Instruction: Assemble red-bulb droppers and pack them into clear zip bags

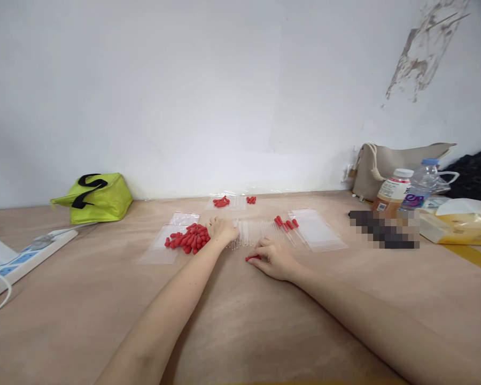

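Note:
My right hand [274,259] is closed in a pinch on a red rubber dropper bulb [252,258], low over the table. My left hand [223,231] lies at the left end of a row of clear glass dropper tubes [250,232]; its fingers curl away from me and their tips are hidden. Just left of it, a heap of red bulbs [189,239] rests on clear plastic bags [158,251]. Several tubes with red bulbs fitted [287,224] lie at the row's right end, beside another clear bag [316,230].
Small groups of red bulbs [221,201] lie near the wall with clear plastic. A yellow-green bag [102,198] and a white power strip [28,262] sit left. At right are a blurred dark object [385,230], bottles [393,192], a tissue pack [457,224] and a beige bag [364,182].

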Demonstrator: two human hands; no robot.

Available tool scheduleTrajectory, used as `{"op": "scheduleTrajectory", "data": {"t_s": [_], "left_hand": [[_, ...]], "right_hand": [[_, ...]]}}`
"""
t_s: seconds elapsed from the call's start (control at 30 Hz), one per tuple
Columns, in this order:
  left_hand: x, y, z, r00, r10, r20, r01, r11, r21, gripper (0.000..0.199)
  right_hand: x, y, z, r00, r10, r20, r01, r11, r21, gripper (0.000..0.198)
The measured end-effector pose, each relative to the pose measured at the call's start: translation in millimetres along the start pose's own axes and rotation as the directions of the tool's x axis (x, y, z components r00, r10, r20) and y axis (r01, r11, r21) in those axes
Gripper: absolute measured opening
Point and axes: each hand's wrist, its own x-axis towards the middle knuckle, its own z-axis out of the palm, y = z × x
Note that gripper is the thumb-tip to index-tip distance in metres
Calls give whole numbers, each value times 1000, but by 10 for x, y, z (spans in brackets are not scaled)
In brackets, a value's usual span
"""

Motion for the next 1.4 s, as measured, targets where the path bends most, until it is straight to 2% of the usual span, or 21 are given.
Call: {"op": "scheduleTrajectory", "data": {"t_s": [0.1, 0.2, 0.33, 0.4, 0.47, 0.5, 0.6, 0.83, 1.2, 1.4], "left_hand": [[-84, 9, -75, 994, 101, -36, -103, 994, -45, 21], [-267, -70, -187, 953, 291, -90, -300, 948, -111, 20], [-577, -310, -236, 839, 534, -108, -544, 816, -193, 13], [-686, -428, -187, 760, 633, -145, -648, 722, -244, 11], [-740, -507, -119, 710, 675, -200, -701, 654, -284, 13], [-749, -529, -89, 702, 678, -218, -710, 638, -298, 15], [-741, -543, -46, 719, 659, -222, -692, 646, -322, 18], [-742, -526, -79, 741, 644, -188, -666, 672, -325, 19], [-753, -546, -62, 693, 691, -206, -717, 627, -305, 23], [-761, -564, -56, 647, 728, -224, -755, 572, -322, 26]], "right_hand": [[-5, -2, -4, 1000, 10, -20, -9, 999, 31, 15], [1, 9, -1, 992, 88, -93, -78, 992, 103, 13], [17, 46, 23, 967, 195, -165, -164, 969, 185, 11], [21, 59, 32, 966, 201, -163, -167, 965, 202, 16], [21, 64, 35, 974, 177, -142, -145, 967, 209, 22], [21, 64, 34, 979, 159, -129, -129, 969, 213, 23], [19, 61, 27, 987, 122, -106, -94, 967, 238, 23], [22, 49, 6, 985, 144, -98, -111, 953, 281, 16], [12, 63, 9, 990, 128, -62, -107, 957, 270, 17], [-10, 47, 5, 990, 92, -111, -64, 971, 232, 17]]}}
